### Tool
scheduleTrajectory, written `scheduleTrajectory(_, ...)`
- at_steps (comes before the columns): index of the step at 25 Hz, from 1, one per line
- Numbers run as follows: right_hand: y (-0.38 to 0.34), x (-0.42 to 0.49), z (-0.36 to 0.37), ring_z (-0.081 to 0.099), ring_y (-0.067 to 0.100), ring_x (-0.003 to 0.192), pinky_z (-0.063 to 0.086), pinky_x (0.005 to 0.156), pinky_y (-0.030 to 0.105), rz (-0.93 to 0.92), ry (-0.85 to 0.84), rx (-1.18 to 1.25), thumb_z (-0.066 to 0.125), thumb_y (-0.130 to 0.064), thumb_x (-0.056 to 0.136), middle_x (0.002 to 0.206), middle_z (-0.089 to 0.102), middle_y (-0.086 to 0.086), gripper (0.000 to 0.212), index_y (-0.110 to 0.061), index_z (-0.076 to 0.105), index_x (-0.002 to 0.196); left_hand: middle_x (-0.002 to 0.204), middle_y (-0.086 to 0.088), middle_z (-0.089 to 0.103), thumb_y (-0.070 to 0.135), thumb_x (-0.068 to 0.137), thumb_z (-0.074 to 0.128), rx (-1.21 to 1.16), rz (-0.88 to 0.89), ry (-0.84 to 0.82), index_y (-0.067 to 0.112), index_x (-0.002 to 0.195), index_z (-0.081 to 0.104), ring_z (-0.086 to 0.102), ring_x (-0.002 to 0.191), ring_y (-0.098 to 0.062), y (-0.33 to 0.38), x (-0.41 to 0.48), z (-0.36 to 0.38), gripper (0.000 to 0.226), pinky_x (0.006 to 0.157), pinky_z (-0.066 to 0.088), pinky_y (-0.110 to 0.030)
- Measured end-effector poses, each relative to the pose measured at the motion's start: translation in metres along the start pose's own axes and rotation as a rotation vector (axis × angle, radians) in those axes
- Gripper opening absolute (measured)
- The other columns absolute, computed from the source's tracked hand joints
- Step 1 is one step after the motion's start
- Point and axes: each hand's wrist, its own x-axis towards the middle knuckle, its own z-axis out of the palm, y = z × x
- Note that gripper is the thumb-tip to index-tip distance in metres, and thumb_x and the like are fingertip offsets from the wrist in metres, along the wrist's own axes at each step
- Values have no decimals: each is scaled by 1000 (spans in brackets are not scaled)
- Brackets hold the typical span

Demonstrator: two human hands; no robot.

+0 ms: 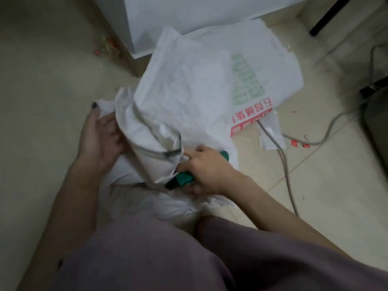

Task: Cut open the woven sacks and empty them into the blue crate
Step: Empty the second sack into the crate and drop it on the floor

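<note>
A white woven sack lies on the tiled floor in front of me, its near end bunched and tied with grey wire. My left hand grips the bunched fabric on the sack's left side. My right hand holds a green-handled cutter whose dark tip sits at the bunched end. A second flat sack with green and red print lies behind the first. The blue crate is out of view.
A white cabinet stands at the back. Grey cables run over the floor at the right beside torn scraps and small red bits. A dark object is at the right edge. My legs fill the foreground.
</note>
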Motion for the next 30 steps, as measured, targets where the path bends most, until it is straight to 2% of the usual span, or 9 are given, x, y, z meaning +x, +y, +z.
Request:
scheduleTrajectory(4,-36,17,20,61,30,91,38,94,38,-151,-218,-146,63,-36,82,128,50,2,38,-24,62,119,113,-3,68,61,69,68,414,96,119,18,118,64,66,98,-15,8,-16,-12,65,84,53,-28)
scheduleTrajectory(8,-37,17,19,60,23,104,45,85,33,-192,-297,9,70,-46,78,147,39,-11,46,-27,63,119,125,-8,57,27,72,80,950,255,511,10,138,37,56,112,-24,-7,-19,-41,80,94,43,-30)
scheduleTrajectory(11,-7,2,0,64,18,105,50,88,35,70,-3,492,75,-44,75,121,66,-4,45,-23,67,114,121,-9,60,22,77,76,962,343,565,10,134,42,58,106,-24,-20,-30,-64,67,85,43,-26)
scheduleTrajectory(14,15,13,-10,68,26,94,57,69,36,124,601,244,68,-38,83,137,54,6,42,-19,65,120,118,-6,59,27,76,75,938,374,550,11,131,45,57,101,-20,-36,-24,-84,65,86,45,-29)
scheduleTrajectory(15,19,27,-9,67,28,95,57,65,36,128,616,136,67,-39,84,149,38,9,49,-21,58,129,118,-6,57,36,73,75,976,390,550,10,129,47,56,102,-22,-39,-21,-90,68,89,46,-32)
scheduleTrajectory(18,29,73,9,60,34,109,55,71,41,179,201,31,56,-47,90,160,2,6,68,-39,21,148,128,-22,48,48,66,77,1161,228,688,1,129,44,45,117,-39,-47,-14,-110,86,98,39,-46)
scheduleTrajectory(22,37,102,47,54,36,111,47,82,43,238,-158,-167,41,-53,95,159,5,3,64,-48,4,147,121,-22,55,43,63,83,1061,113,703,-5,120,50,53,112,-38,-61,-20,-127,81,94,45,-44)
scheduleTrajectory(25,39,104,44,52,31,118,48,88,42,243,-151,-49,51,-49,92,156,17,-3,65,-46,17,147,111,-17,64,44,62,84,968,-9,698,0,113,60,62,100,-30,-59,-25,-129,71,83,49,-32)
scheduleTrajectory(30,43,83,34,42,24,129,44,98,32,610,282,597,75,-34,77,150,33,3,77,-19,37,142,108,-12,66,14,70,80,643,118,590,13,105,61,63,96,-25,-47,-41,-135,40,92,50,-41)
